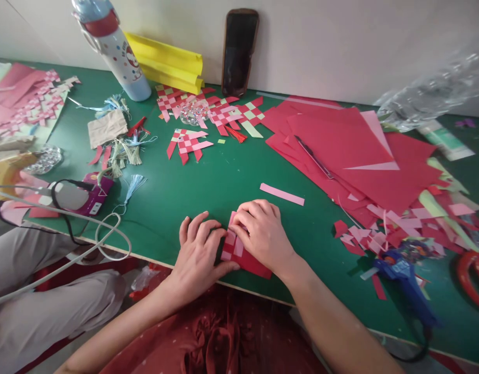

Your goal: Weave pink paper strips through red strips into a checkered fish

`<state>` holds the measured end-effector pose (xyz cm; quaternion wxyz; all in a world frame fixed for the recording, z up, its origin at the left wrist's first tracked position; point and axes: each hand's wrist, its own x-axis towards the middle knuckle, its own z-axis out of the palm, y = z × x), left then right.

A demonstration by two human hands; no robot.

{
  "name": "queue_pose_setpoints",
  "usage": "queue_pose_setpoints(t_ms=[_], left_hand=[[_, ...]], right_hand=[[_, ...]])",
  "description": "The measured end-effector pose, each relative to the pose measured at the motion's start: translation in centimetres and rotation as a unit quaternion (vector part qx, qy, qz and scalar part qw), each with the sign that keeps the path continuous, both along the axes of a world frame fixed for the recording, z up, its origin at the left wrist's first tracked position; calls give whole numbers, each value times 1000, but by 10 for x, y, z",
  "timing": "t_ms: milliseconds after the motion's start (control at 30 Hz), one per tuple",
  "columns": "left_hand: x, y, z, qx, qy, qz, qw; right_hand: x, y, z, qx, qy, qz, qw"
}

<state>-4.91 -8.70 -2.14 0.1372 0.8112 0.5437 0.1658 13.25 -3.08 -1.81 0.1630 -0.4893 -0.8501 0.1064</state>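
A small woven piece of red and pink paper [235, 248] lies on the green table near its front edge, partly hidden under my hands. At its left side rests my left hand [200, 249], fingers bent and spread, with the index fingertip and thumb touching the weave. My right hand [263, 236] covers the upper right part, its fingers curled and closed on the woven paper by a pink strip. Just beyond that hand, a loose pink paper strip [282, 194] lies flat. Finished red-and-pink woven paper fish [188, 143] sit farther back.
Red paper sheets [341, 140] with a craft knife [313, 157] lie right, near paper scraps, a blue glue gun [407, 280] and red-handled scissors [473, 280]. A bottle [118, 57] and phone [239, 52] stand behind. Left are tassels [134, 188], a cable [110, 234] and a seated person's legs [60, 291].
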Motion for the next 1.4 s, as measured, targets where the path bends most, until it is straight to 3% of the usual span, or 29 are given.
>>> queue_pose_setpoints(t_ms=[200,367,667,867,1067,1200,1400], left_hand=[[-6,-2,2,10,-5,-34,999],[-13,-7,1,35,-17,-115,993],[-16,-7,-5,49,8,-153,987],[-28,-8,-8,70,91,-304,946],[-31,-9,-11,70,149,-324,931],[-30,-8,-9,74,151,-324,931],[-31,-9,-11,88,154,-325,929]], right_hand=[[0,0,1,-1,2,0,1000],[0,0,-2,4,12,-5,1000],[1,0,-4,5,20,-4,1000],[0,0,-4,-10,20,0,1000],[12,4,0,20,58,-24,998],[30,-11,7,81,88,-54,991],[35,-56,5,37,82,15,996]])
